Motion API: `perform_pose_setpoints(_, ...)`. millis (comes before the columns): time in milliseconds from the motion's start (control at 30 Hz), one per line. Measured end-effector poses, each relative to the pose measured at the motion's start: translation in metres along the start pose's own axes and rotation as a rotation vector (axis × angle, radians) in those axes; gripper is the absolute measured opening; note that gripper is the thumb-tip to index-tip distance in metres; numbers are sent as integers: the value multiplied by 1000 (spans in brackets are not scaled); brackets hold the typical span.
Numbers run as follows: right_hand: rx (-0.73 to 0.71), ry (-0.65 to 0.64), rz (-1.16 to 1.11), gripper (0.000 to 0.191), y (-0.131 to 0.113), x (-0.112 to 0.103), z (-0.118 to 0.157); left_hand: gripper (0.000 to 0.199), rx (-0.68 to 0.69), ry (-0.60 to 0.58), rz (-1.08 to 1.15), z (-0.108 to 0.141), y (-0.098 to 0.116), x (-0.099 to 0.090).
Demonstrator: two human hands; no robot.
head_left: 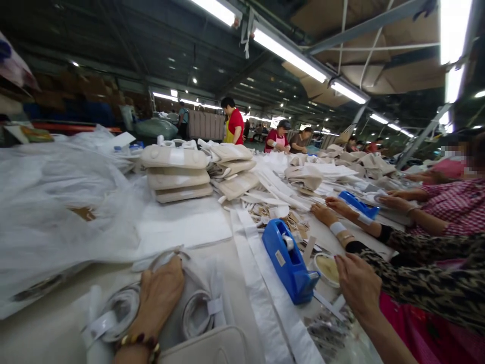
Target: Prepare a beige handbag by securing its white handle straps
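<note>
My left hand, a beaded bracelet at its wrist, is closed over the edge of a beige bag on the table. Two coiled straps wrapped in white, one coil to its left and another coil to its right, lie with the bag. My right hand hovers beyond the front of a blue tape dispenser, thumb and fingers pinched together; whatever is between them is too small to make out. Just left of those fingers sits a round tub with pale yellow contents.
Stacked beige bags stand behind white sheets. Clear plastic heaps at left. A co-worker's hands reach in from the right, near a second blue dispenser. Small tan pieces lie scattered mid-table. Other people work farther back.
</note>
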State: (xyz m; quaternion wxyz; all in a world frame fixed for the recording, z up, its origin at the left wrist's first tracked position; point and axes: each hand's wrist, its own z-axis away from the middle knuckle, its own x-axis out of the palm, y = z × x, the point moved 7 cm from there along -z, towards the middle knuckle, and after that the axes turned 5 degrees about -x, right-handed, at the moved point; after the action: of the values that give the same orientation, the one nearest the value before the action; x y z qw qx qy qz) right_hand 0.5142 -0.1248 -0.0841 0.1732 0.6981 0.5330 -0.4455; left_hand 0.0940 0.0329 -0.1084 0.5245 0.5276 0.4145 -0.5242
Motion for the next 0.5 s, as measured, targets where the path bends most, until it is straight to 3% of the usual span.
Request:
perform_pose_setpoints(67,-118,93,-87,42,-48,-15,3,42,13,8,20,1,1,-1)
perform_pose_setpoints(100,-219,52,-137,39,-79,-12,5,43,14,8,28,1,1,-1)
perform_pose_setpoints(167,-328,-138,-116,41,-136,10,12,44,15,6,42,1,1,0)
perform_pose_setpoints(233,-336,-357,11,33,-175,45,19,43,16,5,52,0,0,1)
perform_pose_setpoints(333,-285,-402,115,17,-201,84,19,46,14,26,61,1,1,0)
perform_pose_setpoints(500,-247,-394,199,37,-200,114,16,47,5,27,79,1,2,0)
